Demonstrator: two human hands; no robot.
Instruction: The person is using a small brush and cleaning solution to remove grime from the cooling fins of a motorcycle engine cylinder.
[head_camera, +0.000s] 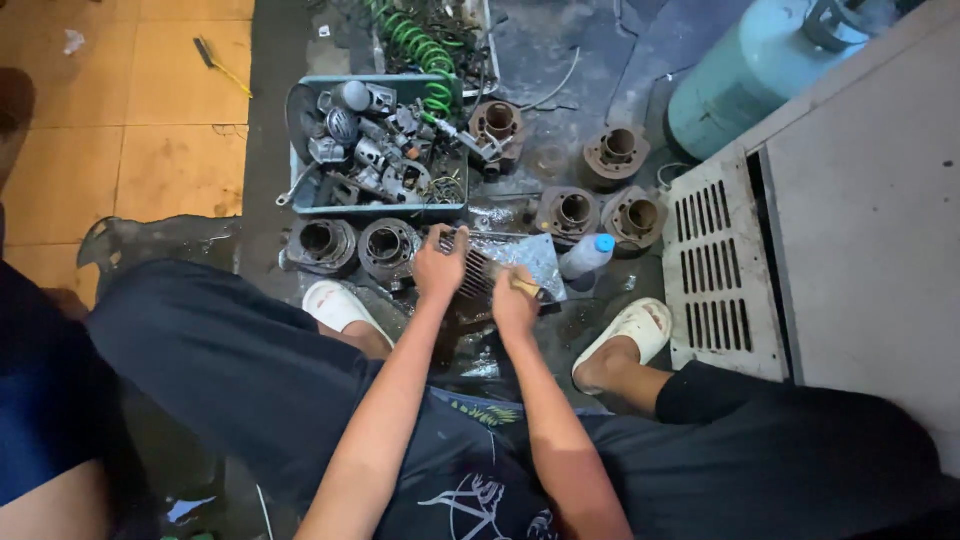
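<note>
Seated low over a wet, dark floor, I have a finned metal engine cylinder (474, 272) standing between my feet. My left hand (440, 266) grips its left side and holds it steady. My right hand (514, 302) is closed on the wooden handle of a brush (521, 285) that lies against the fins on the right. A shiny metal plate (533, 258) lies just behind the cylinder. A small clear bottle with a blue cap (587, 256) lies next to the plate.
Several rusty engine cylinders (573, 212) stand on the floor beyond my hands. A teal tray (380, 205) holds several metal parts. A light-green gas tank (745, 70) and a grey vented cabinet (718, 265) stand at the right. Green coiled hose (420, 45) lies at the back.
</note>
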